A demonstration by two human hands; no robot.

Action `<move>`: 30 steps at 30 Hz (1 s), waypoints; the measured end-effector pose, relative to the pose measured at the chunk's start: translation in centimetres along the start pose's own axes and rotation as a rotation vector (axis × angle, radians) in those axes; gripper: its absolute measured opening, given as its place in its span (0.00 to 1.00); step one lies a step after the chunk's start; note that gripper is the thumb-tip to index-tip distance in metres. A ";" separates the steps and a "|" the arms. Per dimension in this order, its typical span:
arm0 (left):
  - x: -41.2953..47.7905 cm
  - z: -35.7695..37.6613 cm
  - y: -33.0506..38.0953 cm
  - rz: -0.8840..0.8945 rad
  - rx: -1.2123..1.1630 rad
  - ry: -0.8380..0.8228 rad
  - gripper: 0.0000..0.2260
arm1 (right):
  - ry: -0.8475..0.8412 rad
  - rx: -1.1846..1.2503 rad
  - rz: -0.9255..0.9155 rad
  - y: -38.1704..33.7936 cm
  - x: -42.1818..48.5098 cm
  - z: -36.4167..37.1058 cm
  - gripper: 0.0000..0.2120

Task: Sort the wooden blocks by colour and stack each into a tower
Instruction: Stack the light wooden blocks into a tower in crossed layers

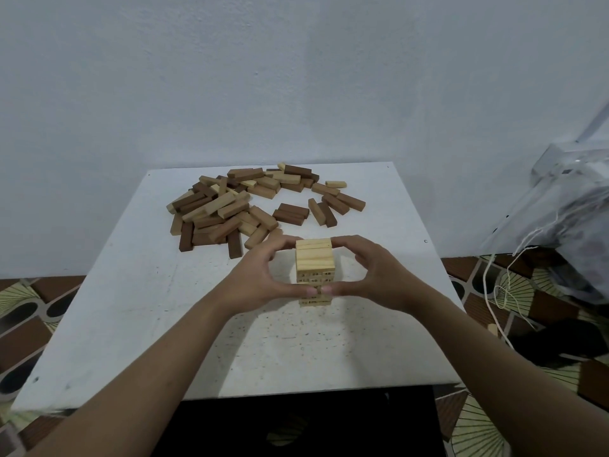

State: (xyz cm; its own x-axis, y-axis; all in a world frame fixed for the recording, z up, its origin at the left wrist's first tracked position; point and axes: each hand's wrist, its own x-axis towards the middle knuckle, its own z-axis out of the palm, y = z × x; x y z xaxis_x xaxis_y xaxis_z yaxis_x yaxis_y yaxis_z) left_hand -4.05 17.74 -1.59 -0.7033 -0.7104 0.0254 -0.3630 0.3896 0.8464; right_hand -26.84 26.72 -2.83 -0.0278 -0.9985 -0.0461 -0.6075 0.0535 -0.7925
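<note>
Both forearms are coming in from the bottom corners of the frame and meeting at centre. The left hand (pixel 260 278) and right hand (pixel 372 275) are cupping a tower (pixel 314 258) of light blocks from either side, making a ring around it. The fingers (pixel 280 242) are curling around the tower's upper far corners, and both thumbs are pressing its near face lower down, tips almost touching each other. So both hands are gripping the tower, half curled, not clenched.

The tower is standing upright at centre frame on the white counter (pixel 131 308), toward its near half. Its top layer is showing three blocks side by side. Small printed numbers are showing on the near face but are too blurred to read. The thumbs are hiding the lower layers, so the layer count is unclear.

A pile (pixel 230 206) of mixed light and dark blocks is lying unsorted just above centre, at the far side of the counter, apart from the tower. A few dark blocks (pixel 290 213) are lying together beside the pile.

A clear plastic bag (pixel 566 206) is sitting at the right edge, cut off by the frame, its contents hard to make out. A pale cord (pixel 494 291) is trailing down from it over the patterned floor (pixel 26 324).
</note>
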 end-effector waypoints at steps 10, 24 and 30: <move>0.4 0.1 -0.2 0.027 -0.003 0.002 0.29 | 0.035 0.066 0.002 -0.2 0.2 0.5 0.36; 0.4 0.2 -1.2 0.059 -0.001 0.024 0.30 | 0.048 0.082 0.014 0.1 -0.1 0.7 0.34; 0.4 0.3 -1.1 0.059 -0.025 0.020 0.30 | 0.049 0.072 0.020 0.0 0.0 0.6 0.32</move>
State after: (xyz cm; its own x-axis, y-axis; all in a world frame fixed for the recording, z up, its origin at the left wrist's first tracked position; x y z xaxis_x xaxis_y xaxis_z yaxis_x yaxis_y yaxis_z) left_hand -4.15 17.19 -2.67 -0.7107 -0.6983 0.0856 -0.3057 0.4161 0.8564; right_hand -26.33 26.76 -3.18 -0.0791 -0.9963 -0.0339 -0.5477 0.0718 -0.8336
